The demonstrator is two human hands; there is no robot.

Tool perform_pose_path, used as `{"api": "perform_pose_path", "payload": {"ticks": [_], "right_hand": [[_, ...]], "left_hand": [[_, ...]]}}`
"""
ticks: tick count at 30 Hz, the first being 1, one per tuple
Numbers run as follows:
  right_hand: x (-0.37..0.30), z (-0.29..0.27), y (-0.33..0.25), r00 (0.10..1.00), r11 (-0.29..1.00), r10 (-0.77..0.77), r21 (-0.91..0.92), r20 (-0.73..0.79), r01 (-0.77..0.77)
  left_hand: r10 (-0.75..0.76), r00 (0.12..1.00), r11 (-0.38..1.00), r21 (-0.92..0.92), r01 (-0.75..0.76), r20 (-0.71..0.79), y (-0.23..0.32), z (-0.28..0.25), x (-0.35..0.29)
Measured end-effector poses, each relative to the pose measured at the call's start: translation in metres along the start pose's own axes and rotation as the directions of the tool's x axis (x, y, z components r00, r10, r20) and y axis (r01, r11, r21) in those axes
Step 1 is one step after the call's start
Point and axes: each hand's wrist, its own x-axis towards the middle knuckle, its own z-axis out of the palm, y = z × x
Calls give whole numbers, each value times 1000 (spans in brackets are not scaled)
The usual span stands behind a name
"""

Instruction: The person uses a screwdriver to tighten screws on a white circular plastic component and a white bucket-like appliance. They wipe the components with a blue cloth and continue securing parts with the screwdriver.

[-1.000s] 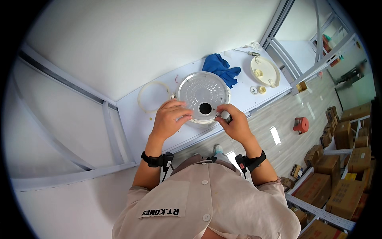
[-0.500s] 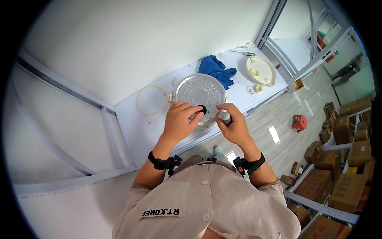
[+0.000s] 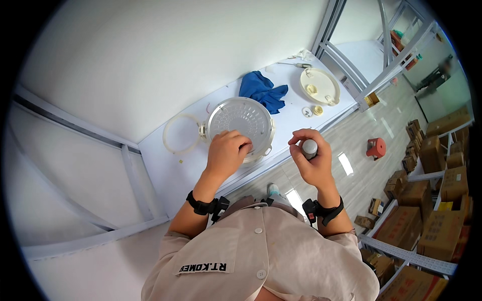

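A round silver plate (image 3: 236, 115) with rows of small dimples lies on the white table, ringed by a pale rim with side tabs. Over its near left edge is my left hand (image 3: 227, 153), fingers bent together in a pinch; what they hold, if anything, is hidden. To the right of the plate, off the table's front edge, my right hand (image 3: 314, 158) is wrapped round a cylindrical tool with a rounded grey end (image 3: 309, 147). The rest of that tool is covered by the fingers.
A blue cloth (image 3: 263, 92) lies behind the plate. At the right are a cream round lid (image 3: 326, 90), a small cream ring part (image 3: 318, 110) and a screwdriver (image 3: 303, 65). A thin pale ring (image 3: 165, 134) lies left. A red stool (image 3: 376, 147) and cardboard boxes (image 3: 401, 226) stand beyond.
My right hand has moved right, away from the plate, with the grey-ended tool. The black round piece that showed at my left fingertips is out of sight. The view has shifted slightly.
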Motion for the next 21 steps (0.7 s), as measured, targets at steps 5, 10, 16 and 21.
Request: {"api": "perform_pose_path", "payload": {"ticks": [5, 10, 16, 21], "right_hand": [[4, -14, -1, 986, 977, -132, 154, -97, 146], [9, -23, -18, 948, 930, -170, 275, -270, 245], [21, -20, -15, 922, 898, -218, 303, -320, 318], [24, -12, -10, 899, 887, -221, 306, -377, 346]], "left_hand": [[-62, 994, 990, -134, 49, -91, 7, 4, -2], [-175, 982, 919, -368, 140, -64, 14, 0, -8], [-17, 985, 950, -309, -37, -169, 15, 1, -14], [-114, 979, 922, -384, 40, -172, 22, 1, -20]]}}
